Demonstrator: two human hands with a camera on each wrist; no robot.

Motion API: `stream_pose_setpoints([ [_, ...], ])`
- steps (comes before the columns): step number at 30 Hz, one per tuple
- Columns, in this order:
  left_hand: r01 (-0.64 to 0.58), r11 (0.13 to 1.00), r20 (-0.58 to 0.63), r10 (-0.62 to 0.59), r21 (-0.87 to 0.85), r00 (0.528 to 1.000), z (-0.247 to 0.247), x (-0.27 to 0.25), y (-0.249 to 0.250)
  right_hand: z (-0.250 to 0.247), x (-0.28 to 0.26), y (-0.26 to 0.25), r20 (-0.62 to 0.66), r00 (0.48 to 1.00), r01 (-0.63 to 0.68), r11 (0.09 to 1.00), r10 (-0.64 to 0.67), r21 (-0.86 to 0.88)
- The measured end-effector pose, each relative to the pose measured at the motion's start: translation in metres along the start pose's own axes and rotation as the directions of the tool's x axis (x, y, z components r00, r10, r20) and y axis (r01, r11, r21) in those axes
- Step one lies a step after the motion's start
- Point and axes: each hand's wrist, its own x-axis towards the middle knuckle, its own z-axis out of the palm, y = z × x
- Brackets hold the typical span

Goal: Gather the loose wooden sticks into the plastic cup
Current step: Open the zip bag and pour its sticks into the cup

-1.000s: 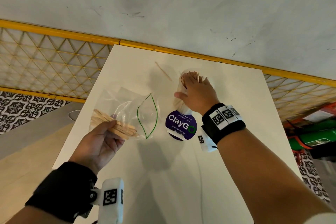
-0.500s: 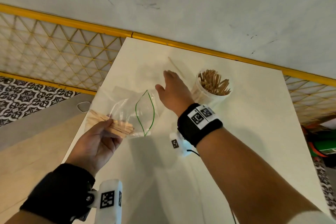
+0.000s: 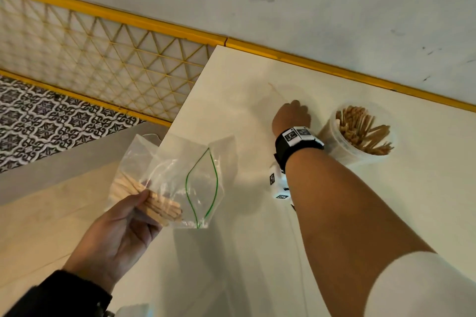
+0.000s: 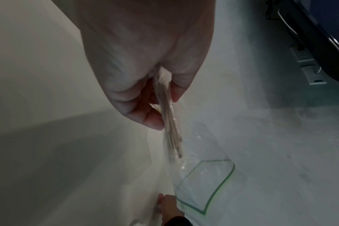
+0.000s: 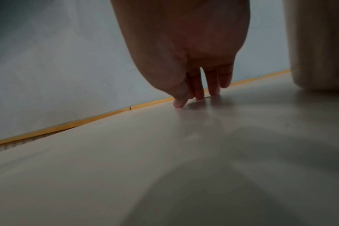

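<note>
A clear plastic cup [image 3: 346, 156] packed with wooden sticks stands on the white table [image 3: 386, 213] at the right. One loose stick [image 3: 277, 90] lies on the table beyond it to the left. My right hand [image 3: 293, 110] reaches to the near end of that stick, fingers straight, fingertips [image 5: 198, 95] down on the tabletop; the cup's wall [image 5: 319, 45] is just to its right. My left hand [image 3: 146, 201] holds up a clear zip bag [image 3: 180, 175], pinching a bundle of sticks [image 4: 170, 130] through the plastic. The bag's green-lined mouth [image 4: 213, 183] hangs open.
The table's left edge [image 3: 190, 95] drops to a patterned tile floor [image 3: 51, 121]. A yellow-framed lattice panel [image 3: 103, 59] stands at the left and a grey wall [image 3: 309, 8] runs behind the table's far edge.
My right hand left the top of the cup and moved left and forward to the loose stick. The left hand keeps holding the bag. The head view has swung left.
</note>
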Motion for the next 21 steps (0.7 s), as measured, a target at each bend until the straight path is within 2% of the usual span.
stream_pose_setpoints([
  [2,0.007,1.000,0.001,-0.007,0.000,1.000,0.000,0.000,-0.002,-0.001,-0.007,-0.001,-0.057,0.997,0.058,0.998,-0.059,-0.023],
  [4,0.013,1.000,0.004,-0.013,-0.012,1.000,0.001,0.000,-0.004,-0.002,-0.014,-0.002,-0.053,0.997,0.057,0.998,-0.058,-0.014],
  [7,0.027,0.999,0.011,-0.026,-0.043,1.000,0.003,-0.001,-0.005,-0.005,-0.030,-0.007,0.034,0.999,-0.001,1.000,0.001,0.002],
  [10,0.031,0.999,0.046,-0.030,-0.020,0.999,0.012,-0.006,-0.007,-0.007,-0.057,-0.011,0.121,0.993,0.000,1.000,0.001,-0.005],
  [13,0.042,0.999,0.072,-0.040,-0.015,0.997,0.025,-0.013,-0.012,-0.019,-0.098,-0.011,0.189,0.977,0.058,0.973,-0.102,0.226],
  [15,0.047,0.999,0.083,-0.045,-0.013,0.996,0.035,-0.017,-0.016,-0.044,-0.128,-0.004,0.083,0.981,0.123,0.892,-0.176,0.435],
  [18,0.056,0.998,0.109,-0.058,0.021,0.992,0.047,-0.021,-0.023,-0.099,-0.159,0.026,-0.234,0.959,0.266,0.780,-0.158,0.566],
  [20,0.072,0.997,0.150,-0.075,0.024,0.986,0.055,-0.024,-0.026,-0.136,-0.164,0.058,-0.443,0.895,0.308,0.798,-0.057,0.518],
  [21,0.085,0.996,0.175,-0.086,0.015,0.981,0.058,-0.024,-0.028,-0.147,-0.158,0.076,-0.505,0.863,0.277,0.835,0.002,0.476],
])
